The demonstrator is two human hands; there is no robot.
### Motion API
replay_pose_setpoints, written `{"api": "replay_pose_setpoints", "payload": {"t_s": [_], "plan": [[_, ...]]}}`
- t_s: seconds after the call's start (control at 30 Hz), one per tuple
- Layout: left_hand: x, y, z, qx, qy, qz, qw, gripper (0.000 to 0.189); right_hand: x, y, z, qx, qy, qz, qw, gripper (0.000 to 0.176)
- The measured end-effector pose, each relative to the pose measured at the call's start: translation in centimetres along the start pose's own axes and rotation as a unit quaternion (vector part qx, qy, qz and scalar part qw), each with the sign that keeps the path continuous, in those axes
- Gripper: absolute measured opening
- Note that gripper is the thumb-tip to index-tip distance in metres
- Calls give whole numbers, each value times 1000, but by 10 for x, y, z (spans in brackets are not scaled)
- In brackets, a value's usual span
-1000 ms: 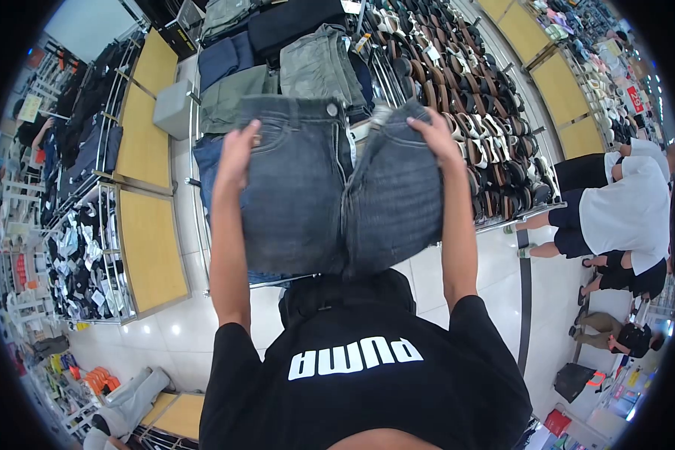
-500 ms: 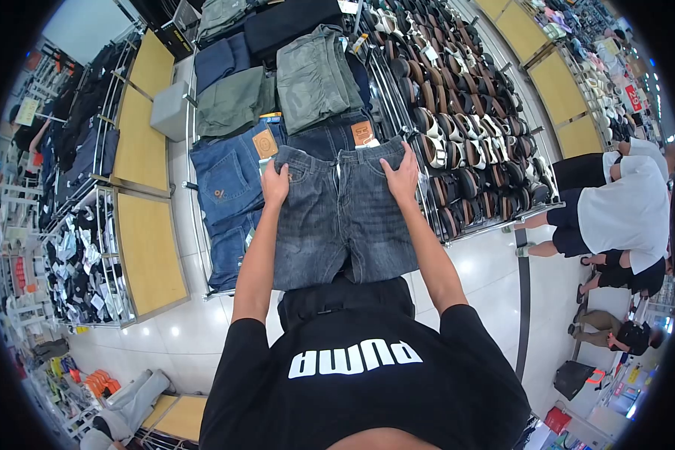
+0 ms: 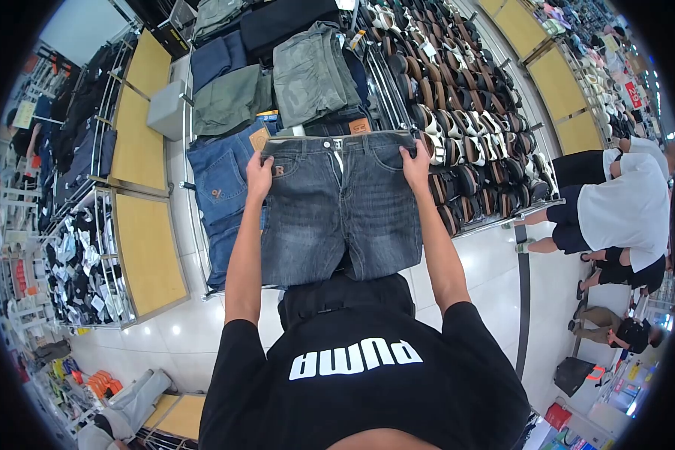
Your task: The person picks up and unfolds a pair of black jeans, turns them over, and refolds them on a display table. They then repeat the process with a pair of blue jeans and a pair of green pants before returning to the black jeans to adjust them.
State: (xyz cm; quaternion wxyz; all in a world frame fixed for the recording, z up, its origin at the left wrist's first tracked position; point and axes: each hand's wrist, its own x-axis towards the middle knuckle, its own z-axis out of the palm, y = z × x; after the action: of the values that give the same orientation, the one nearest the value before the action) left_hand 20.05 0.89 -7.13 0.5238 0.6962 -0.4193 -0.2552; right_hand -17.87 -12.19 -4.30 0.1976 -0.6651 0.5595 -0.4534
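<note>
Dark grey denim jeans point(image 3: 341, 210) are stretched out in front of my body, waistband away from me, with the zip open at the front. My left hand point(image 3: 259, 177) grips one end of the waistband, beside a small brown letter patch. At the opposite end, my right hand point(image 3: 416, 163) is closed on the waistband. Blue jeans point(image 3: 221, 174) lie folded just beyond my left hand. Past the waistband are folded green trousers point(image 3: 229, 101) and grey-green trousers point(image 3: 313, 75). The lower legs of the held jeans are hidden near the black bag point(image 3: 345, 300) at my front.
Rows of sandals point(image 3: 469, 112) fill a metal rack on the right. Several people point(image 3: 622, 210) stand at the far right. On the left are a wooden-panelled clothes stand point(image 3: 151, 251) and a grey box point(image 3: 166, 111). Behind the held jeans runs the display table's metal edge point(image 3: 199, 255).
My hands have moved farther apart, drawing the waistband wider and straighter. The jeans' front now lies flatter, and the letter patch beside my left hand shows more clearly.
</note>
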Motion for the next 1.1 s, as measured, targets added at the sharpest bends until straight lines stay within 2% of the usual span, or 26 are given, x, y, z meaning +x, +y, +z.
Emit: {"api": "replay_pose_setpoints", "payload": {"t_s": [0.07,0.2,0.23,0.27,0.3,0.33,0.4,0.43,0.47,0.5,0.53,0.6,0.63,0.67,0.7,0.73,0.77,0.8,0.87,0.93,0.97,1.0,1.07,1.1], "plan": [[-2,13,3,34,13,-28,999,21,1,-4,-2,30,-67,85,994,34],[6,5,-3,25,9,-34,999,26,17,16,-9,108,-125,105,981,31],[6,16,-6,25,8,-33,999,26,23,9,-17,194,-144,134,961,30],[4,26,-13,-38,2,-30,999,28,29,3,-25,279,-163,162,932,30],[1,37,-18,-100,-5,-27,995,31,34,-18,-43,259,-180,209,926,33],[0,37,-24,-100,-5,-27,995,31,36,-19,-50,316,-167,234,904,33],[-3,40,-41,-346,-43,-68,935,25,44,-17,-69,425,-221,219,850,31],[-24,104,-46,-410,-35,-83,907,9,45,-36,-84,463,-246,221,822,32],[-23,104,-50,-410,-35,-83,908,9,46,-50,-95,513,-273,229,781,23],[-21,102,-56,-505,-174,-36,845,11,48,-65,-102,591,-363,198,693,15],[-23,117,-59,-583,-306,13,753,20,48,-79,-103,655,-445,162,589,8],[-28,139,-35,-640,-347,16,686,29,49,-100,-86,675,-474,139,549,12],[-33,154,-20,-641,-331,-7,693,25,48,-105,-66,674,-474,136,550,10],[-38,168,-2,-641,-316,-30,699,22,40,-105,-44,593,-385,193,680,12],[-35,170,16,-563,-303,-47,767,16,29,-133,-28,535,-319,213,753,12],[-29,167,35,-478,-286,-64,828,9,24,-144,-13,561,-371,142,727,8],[-25,161,52,-434,-276,-45,856,4,17,-156,-3,577,-376,147,710,10],[-24,153,68,-389,-264,-28,882,10,9,-156,16,567,-339,201,724,38],[-32,142,93,-343,-155,-2,926,17,-6,-165,33,608,-315,216,697,38],[-41,147,99,-322,-62,-13,945,19,-9,-128,61,691,-377,211,580,37],[-43,152,101,-309,-30,7,950,19,-14,-113,75,714,-395,238,527,42],[-44,158,103,-296,3,26,955,19,-11,-111,75,730,-488,203,434,43],[-47,170,103,-266,23,51,962,19,-27,-110,71,708,-387,246,537,48],[-46,173,104,-235,43,73,968,20,-24,-110,72,708,-388,244,537,48]]}}
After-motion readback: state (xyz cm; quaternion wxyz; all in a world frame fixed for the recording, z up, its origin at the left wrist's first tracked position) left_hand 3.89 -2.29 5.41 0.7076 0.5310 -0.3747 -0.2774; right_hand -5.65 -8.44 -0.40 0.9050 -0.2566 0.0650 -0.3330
